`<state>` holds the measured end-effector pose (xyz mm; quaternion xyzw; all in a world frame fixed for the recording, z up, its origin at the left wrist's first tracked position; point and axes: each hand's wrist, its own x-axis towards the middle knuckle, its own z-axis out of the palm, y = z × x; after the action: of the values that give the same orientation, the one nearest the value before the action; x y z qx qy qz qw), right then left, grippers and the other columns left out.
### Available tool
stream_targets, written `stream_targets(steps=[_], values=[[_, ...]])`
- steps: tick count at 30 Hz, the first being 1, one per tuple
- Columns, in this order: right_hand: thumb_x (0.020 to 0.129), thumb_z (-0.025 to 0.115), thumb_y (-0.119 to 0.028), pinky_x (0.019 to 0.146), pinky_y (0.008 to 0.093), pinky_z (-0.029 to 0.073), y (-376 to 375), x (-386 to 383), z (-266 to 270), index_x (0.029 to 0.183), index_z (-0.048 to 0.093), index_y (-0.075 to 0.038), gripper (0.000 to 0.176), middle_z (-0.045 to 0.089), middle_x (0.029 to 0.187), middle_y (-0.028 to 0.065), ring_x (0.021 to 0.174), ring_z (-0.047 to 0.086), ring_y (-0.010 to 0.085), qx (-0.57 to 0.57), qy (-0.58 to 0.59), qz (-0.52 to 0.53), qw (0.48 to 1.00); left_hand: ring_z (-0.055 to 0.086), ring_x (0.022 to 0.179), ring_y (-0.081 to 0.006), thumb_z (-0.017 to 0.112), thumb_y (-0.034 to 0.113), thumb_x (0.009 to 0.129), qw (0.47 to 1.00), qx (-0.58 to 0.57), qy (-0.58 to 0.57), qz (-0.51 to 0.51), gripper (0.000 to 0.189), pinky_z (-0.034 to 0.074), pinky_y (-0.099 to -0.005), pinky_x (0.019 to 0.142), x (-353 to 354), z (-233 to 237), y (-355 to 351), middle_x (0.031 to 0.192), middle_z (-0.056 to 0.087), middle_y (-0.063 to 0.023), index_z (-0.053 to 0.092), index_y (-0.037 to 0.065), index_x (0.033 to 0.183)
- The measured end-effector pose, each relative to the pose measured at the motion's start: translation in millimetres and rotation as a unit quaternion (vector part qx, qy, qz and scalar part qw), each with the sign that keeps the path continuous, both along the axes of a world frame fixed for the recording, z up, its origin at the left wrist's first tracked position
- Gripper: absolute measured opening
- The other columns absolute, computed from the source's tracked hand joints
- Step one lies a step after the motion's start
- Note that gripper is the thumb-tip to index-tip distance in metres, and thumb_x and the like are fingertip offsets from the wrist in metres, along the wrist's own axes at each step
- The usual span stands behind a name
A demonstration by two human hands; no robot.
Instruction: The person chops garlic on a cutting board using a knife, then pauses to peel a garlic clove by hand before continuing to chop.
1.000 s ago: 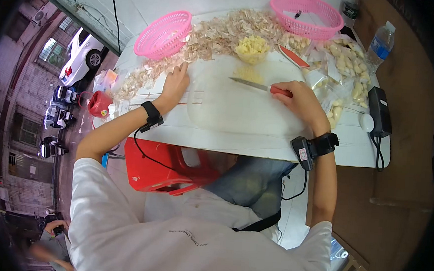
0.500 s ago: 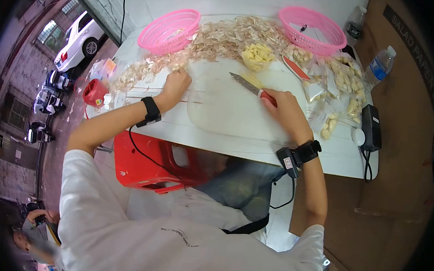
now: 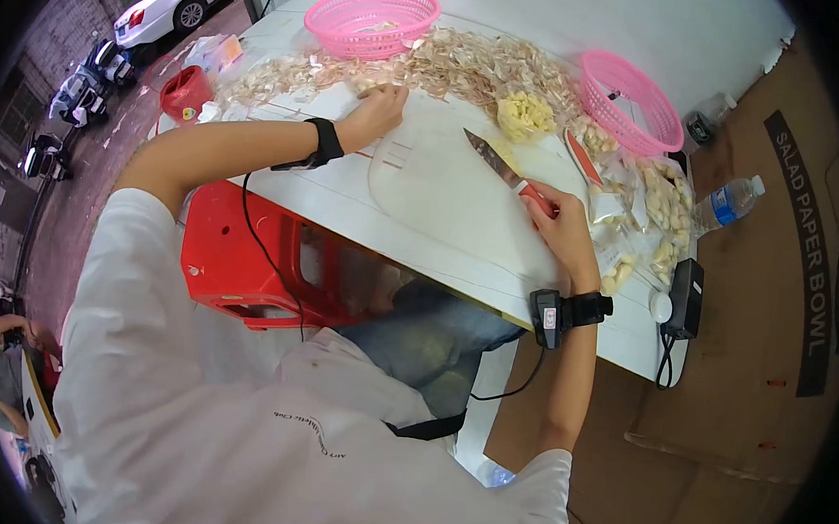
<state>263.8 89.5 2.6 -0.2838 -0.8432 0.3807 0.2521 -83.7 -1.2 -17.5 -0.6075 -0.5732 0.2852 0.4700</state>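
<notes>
My right hand (image 3: 565,231) is closed around the red handle of a knife (image 3: 495,159), its blade pointing up and left over the translucent cutting board (image 3: 424,190). At the board's upper left edge, my left hand (image 3: 378,117) has curled fingers beside the pale, papery garlic skins (image 3: 480,62); what they hold, if anything, is hidden. A clear container of cut garlic (image 3: 525,118) stands at the board's far edge, with small pale pieces near the knife. To its right lies a red, blade-shaped object (image 3: 582,159). Bags of peeled garlic cloves (image 3: 665,205) are right of my right hand.
Two pink baskets (image 3: 372,24) stand at the table's back. On the right are a water bottle (image 3: 731,202), a black power adapter (image 3: 686,298) and a large cardboard box (image 3: 750,349). A red container (image 3: 187,94) sits at the left; a red stool (image 3: 237,260) is below.
The camera view has turned and shifted, so the table appears tilted. My left hand remains by the skins with fingers curled. My right hand still grips the knife over the board.
</notes>
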Motion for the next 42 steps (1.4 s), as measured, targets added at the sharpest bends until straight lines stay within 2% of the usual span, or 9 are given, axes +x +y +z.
stream_targets(steps=[6, 11, 15, 18, 23, 27, 33, 38, 42], values=[[0.092, 0.064, -0.017, 0.045, 0.0266, 0.038, 5, 1, -4, 0.116, 0.068, 0.0, 0.029, 0.055, 0.057, 0.0019, 0.048, 0.046, 0.0067, -0.044, -0.011, -0.013, 0.999, 0.052, 0.089, -0.0229, 0.062, 0.018, 0.082, 0.998, -0.044, 0.049, 0.022, 0.014, 0.048, -0.0293, 0.058, 2, 6, -1, 0.091, 0.05, -0.0067, 0.073, 0.01, 0.082], [0.093, 0.063, -0.018, 0.043, 0.025, 0.036, 9, 2, -8, 0.117, 0.068, -0.001, 0.029, 0.052, 0.057, -0.0015, 0.047, 0.043, 0.0049, -0.053, 0.004, -0.001, 0.999, 0.052, 0.095, -0.0217, 0.063, 0.016, 0.079, 0.992, 0.047, -0.116, -0.008, 0.013, 0.047, -0.0304, 0.059, -6, -7, 3, 0.109, 0.052, -0.0067, 0.072, 0.009, 0.086], [0.094, 0.063, -0.018, 0.042, 0.024, 0.037, 9, 2, -8, 0.118, 0.068, -0.002, 0.03, 0.052, 0.059, -0.0023, 0.049, 0.044, 0.0044, -0.072, 0.001, -0.003, 0.997, 0.052, 0.096, -0.0173, 0.063, 0.015, 0.077, 0.983, 0.074, -0.169, -0.004, 0.011, 0.047, -0.0277, 0.063, 4, -6, -10, 0.104, 0.049, -0.004, 0.069, 0.009, 0.084], [0.094, 0.063, -0.017, 0.042, 0.0238, 0.038, 5, 2, -2, 0.121, 0.067, -0.002, 0.031, 0.053, 0.06, -0.0025, 0.05, 0.044, 0.0043, -0.079, -0.005, -0.01, 0.997, 0.053, 0.096, -0.0184, 0.063, 0.014, 0.076, 0.978, 0.112, -0.168, -0.055, 0.012, 0.049, -0.0283, 0.065, 6, -5, -17, 0.104, 0.05, -0.0051, 0.069, 0.008, 0.084], [0.093, 0.064, -0.017, 0.042, 0.0233, 0.039, 5, 2, -2, 0.123, 0.065, -0.001, 0.034, 0.053, 0.061, -0.0027, 0.051, 0.045, 0.0042, -0.094, 0.004, -0.005, 0.996, 0.06, 0.088, -0.0203, 0.066, 0.012, 0.075, 0.979, 0.059, -0.192, 0.046, 0.022, 0.05, -0.0277, 0.064, 5, -12, -11, 0.117, 0.056, -0.0154, 0.072, 0.001, 0.093], [0.093, 0.064, -0.017, 0.042, 0.0232, 0.039, 4, 2, -1, 0.123, 0.065, -0.001, 0.035, 0.052, 0.06, -0.0031, 0.052, 0.045, 0.004, -0.087, 0.007, -0.007, 0.996, 0.059, 0.084, -0.0221, 0.065, 0.008, 0.071, 0.973, 0.086, -0.212, -0.016, 0.011, 0.055, -0.0295, 0.062, 5, 0, -14, 0.099, 0.049, -0.0114, 0.068, 0.001, 0.079], [0.093, 0.064, -0.018, 0.042, 0.0233, 0.039, 6, 3, -3, 0.122, 0.066, -0.002, 0.034, 0.052, 0.06, -0.0029, 0.051, 0.045, 0.0039, -0.098, 0.008, 0.0, 0.995, 0.063, 0.098, -0.033, 0.06, 0.005, 0.08, 0.909, -0.011, -0.415, 0.028, 0.014, 0.056, -0.0394, 0.073, -7, 27, -23, 0.117, 0.058, -0.0193, 0.066, -0.004, 0.089], [0.093, 0.064, -0.018, 0.042, 0.0233, 0.038, 10, 4, -9, 0.122, 0.066, -0.002, 0.033, 0.052, 0.06, -0.0025, 0.051, 0.044, 0.0037, -0.092, 0.013, 0.005, 0.996, 0.057, 0.117, -0.0372, 0.062, 0.007, 0.086, 0.822, -0.102, -0.541, -0.146, 0.025, 0.048, -0.0409, 0.099, -12, 53, -49, 0.143, 0.048, -0.0191, 0.067, 0.002, 0.11], [0.093, 0.064, -0.018, 0.042, 0.0233, 0.038, 11, 3, -11, 0.121, 0.067, -0.004, 0.032, 0.053, 0.061, -0.0025, 0.051, 0.045, 0.0036, -0.083, 0.002, 0.014, 0.996, 0.057, 0.117, -0.0361, 0.063, 0.005, 0.086, 0.799, -0.102, -0.569, -0.165, 0.029, 0.048, -0.0399, 0.098, -7, 62, -52, 0.137, 0.054, -0.0181, 0.066, 0.001, 0.114]])
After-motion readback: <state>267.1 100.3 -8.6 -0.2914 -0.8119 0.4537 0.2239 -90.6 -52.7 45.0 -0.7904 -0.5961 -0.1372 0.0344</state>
